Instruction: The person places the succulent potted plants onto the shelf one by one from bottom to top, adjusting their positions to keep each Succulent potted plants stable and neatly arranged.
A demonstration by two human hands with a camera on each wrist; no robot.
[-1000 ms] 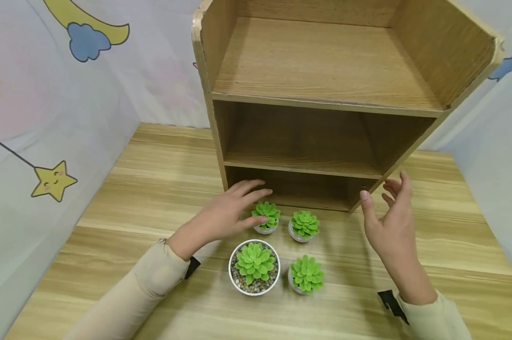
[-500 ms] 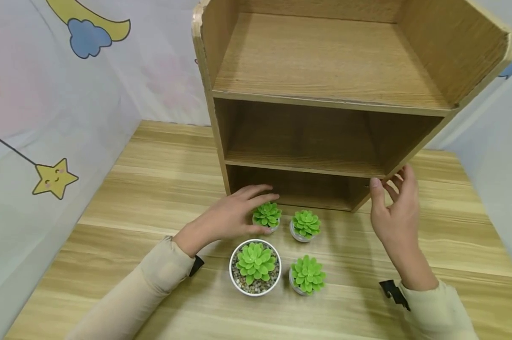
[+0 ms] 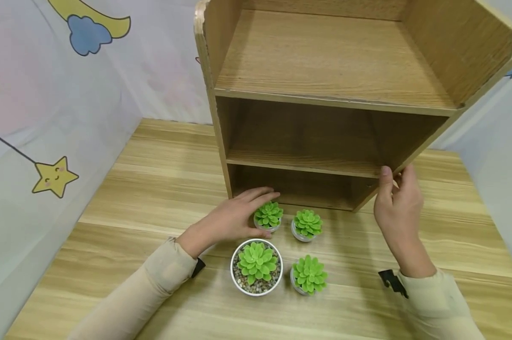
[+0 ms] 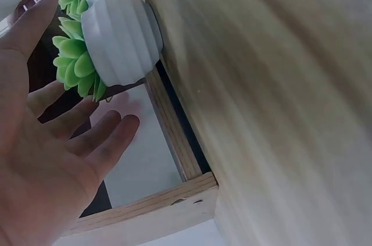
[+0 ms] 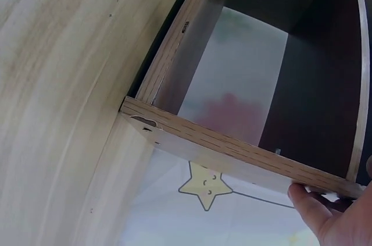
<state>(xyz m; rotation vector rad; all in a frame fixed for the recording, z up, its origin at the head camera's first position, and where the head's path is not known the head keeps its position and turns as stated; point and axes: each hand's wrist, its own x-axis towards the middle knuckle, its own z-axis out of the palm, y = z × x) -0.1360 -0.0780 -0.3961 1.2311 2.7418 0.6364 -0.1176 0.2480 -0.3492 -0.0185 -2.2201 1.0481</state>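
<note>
My left hand [image 3: 232, 219] curves loosely beside a small potted succulent [image 3: 268, 215], fingers behind it and thumb in front. In the left wrist view, its relaxed fingers [image 4: 116, 135] show near a green plant in a white ribbed pot [image 4: 122, 39]. At the right, my right hand [image 3: 400, 208] holds the front edge of the wooden shelf unit's side [image 3: 368, 196], thumb in front and fingers on the outer face. The right wrist view shows a fingertip [image 5: 302, 196] against that side panel [image 5: 232, 147].
Close by stand two more small succulents [image 3: 307, 224], [image 3: 309, 275] and a larger one in a white pot with pebbles [image 3: 256, 267]. The shelf unit stands on a wood-grain table [image 3: 154, 189]. Printed cloth [image 3: 166, 71] hangs behind and at the sides.
My right hand has moved from beside the shelf unit onto its side edge. My left hand has lowered slightly around the small succulent, and the shelf unit's right side has shifted slightly in view.
</note>
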